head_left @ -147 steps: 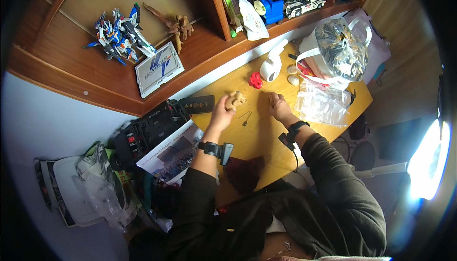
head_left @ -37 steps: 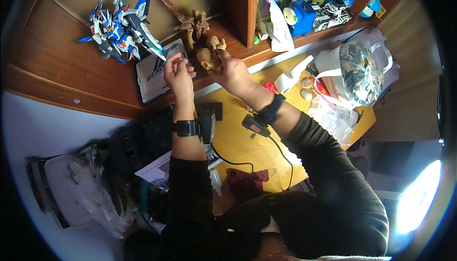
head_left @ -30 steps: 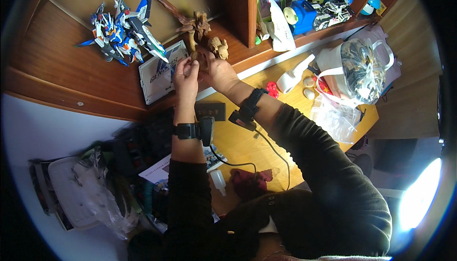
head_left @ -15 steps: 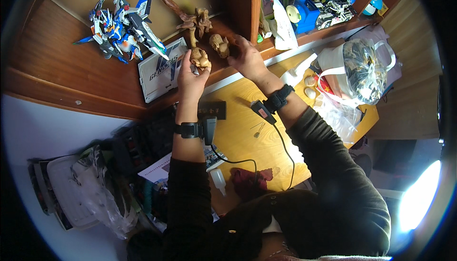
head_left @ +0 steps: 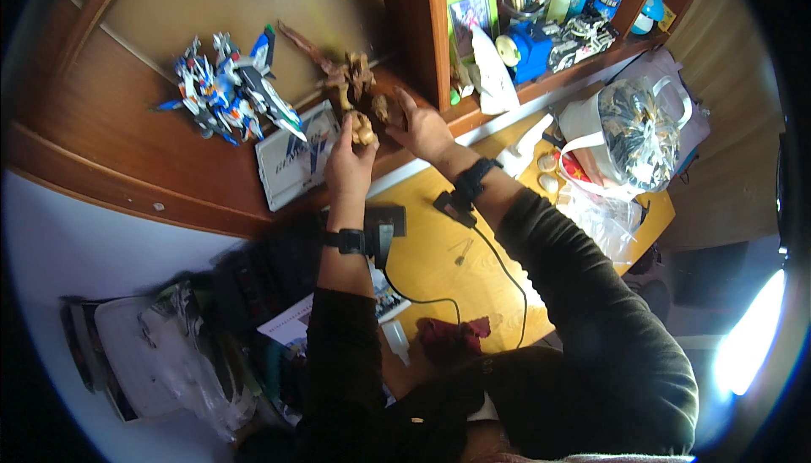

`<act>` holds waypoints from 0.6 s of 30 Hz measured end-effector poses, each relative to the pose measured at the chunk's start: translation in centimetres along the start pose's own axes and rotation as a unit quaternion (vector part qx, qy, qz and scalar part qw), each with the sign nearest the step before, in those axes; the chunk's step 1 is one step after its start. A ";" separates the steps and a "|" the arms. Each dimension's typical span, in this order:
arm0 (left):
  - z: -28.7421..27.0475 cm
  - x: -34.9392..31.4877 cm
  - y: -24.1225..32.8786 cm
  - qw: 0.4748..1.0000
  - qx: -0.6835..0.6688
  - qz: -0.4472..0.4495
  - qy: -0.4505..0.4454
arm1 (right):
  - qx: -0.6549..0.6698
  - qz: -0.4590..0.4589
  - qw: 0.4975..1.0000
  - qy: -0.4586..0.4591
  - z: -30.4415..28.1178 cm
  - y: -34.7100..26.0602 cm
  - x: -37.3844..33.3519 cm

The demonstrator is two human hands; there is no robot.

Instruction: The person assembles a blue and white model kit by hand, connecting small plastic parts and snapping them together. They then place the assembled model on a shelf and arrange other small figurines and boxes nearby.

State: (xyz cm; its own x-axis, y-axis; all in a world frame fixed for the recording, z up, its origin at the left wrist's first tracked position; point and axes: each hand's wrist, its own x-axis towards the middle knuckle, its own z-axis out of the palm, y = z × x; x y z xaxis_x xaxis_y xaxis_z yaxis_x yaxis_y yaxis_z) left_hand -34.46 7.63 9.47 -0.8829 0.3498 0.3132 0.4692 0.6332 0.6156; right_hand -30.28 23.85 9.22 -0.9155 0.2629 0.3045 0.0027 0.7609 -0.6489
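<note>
In the head view, both hands are at the shelf along the far side of the table. The left hand is clamped on the left carving, a small light-brown piece, with the thumb at its right side and the fingers at its left. The left carving is at the shelf's near edge, just right of the flat white box. The right hand has its thumb and index finger apart; the gap faces the right carving, which is on the shelf, farther back and to the right of the left carving. Contact between the right hand and the right carving cannot be determined. The driftwood is on the shelf beyond both carvings. The robot figure is to the left, just beyond the box. The photo frame, the white packet and the blue device are to the right, past the upright divider. On the table, the white bag is at the far right, with the clear plastic on its near side. The red cloth lies at the near edge, just right of the small bottle.
</note>
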 end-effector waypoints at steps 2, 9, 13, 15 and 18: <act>0.0 -0.1 -0.4 1.000 0.009 0.001 -0.011 | 0.065 0.011 0.998 0.004 -0.2 0.2 -0.3; -0.1 -3.7 -1.3 0.898 -0.409 -0.086 0.138 | 0.232 0.114 0.966 0.002 -4.0 -0.7 -4.3; -1.7 -7.8 -0.5 0.689 -0.666 -0.281 0.044 | 0.380 0.140 0.914 0.034 -6.2 -1.8 -6.4; -1.7 -9.4 0.7 0.613 -0.719 -0.327 0.017 | 0.466 0.124 0.876 0.009 -7.1 -2.7 -7.6; -2.5 -11.2 2.2 0.602 -0.729 -0.327 -0.014 | 0.505 0.095 0.858 -0.018 -9.0 -4.3 -9.4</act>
State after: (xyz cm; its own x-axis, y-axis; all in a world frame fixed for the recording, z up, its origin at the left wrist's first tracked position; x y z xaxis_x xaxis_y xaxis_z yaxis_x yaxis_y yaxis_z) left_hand -23.54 3.36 9.14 -0.8606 0.3789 -0.3403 -0.5092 -0.6293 0.5871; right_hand -18.07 23.43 15.38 -0.9489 0.2937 0.1156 -0.1795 -0.2007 -0.9631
